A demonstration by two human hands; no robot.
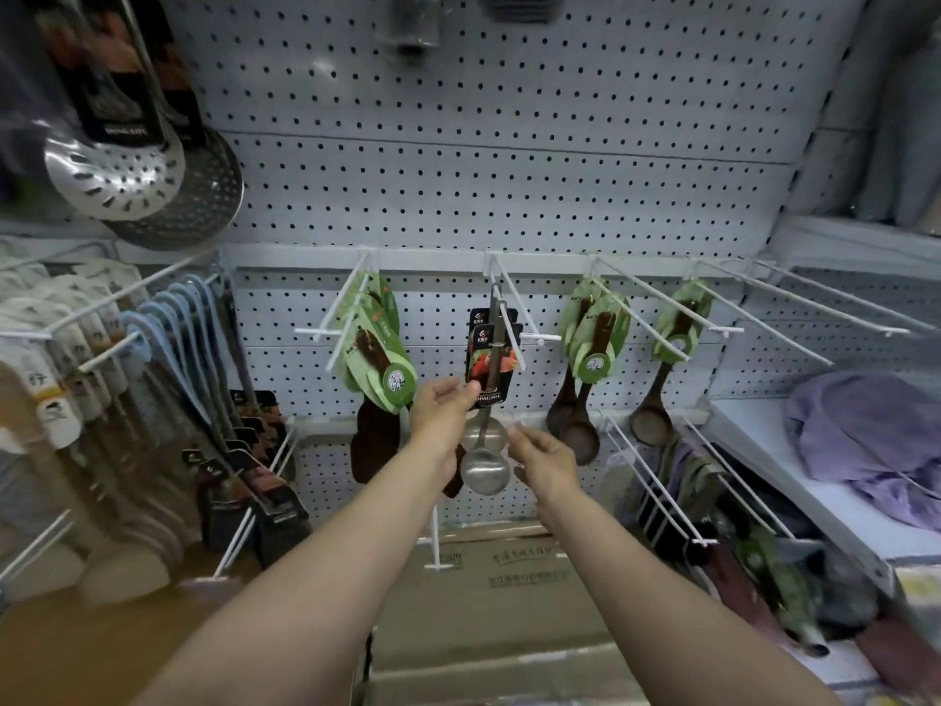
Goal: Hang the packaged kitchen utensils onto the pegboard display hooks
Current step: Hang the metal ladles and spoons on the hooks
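Two steel ladles (485, 468) with black printed cards (493, 355) hang from the middle white hook (514, 308) on the grey pegboard (483, 170). My left hand (442, 411) reaches up beside them; its thumb and fingertips touch the lower edge of the front card. Just right of the ladle bowls is my right hand (545, 458), fingers spread and relaxed, holding nothing. Wooden spoons on green cards hang on the hook to the left (379, 349) and on two hooks to the right (593, 343) (680, 326).
Steel skimmers (132, 170) hang at the upper left. Blue-handled utensils (173, 338) and black-carded tools (254, 450) fill the left hooks. Bare white hooks (814, 318) jut out at the right. A cardboard box (509, 568) sits below; purple cloth (865, 440) lies on the right shelf.
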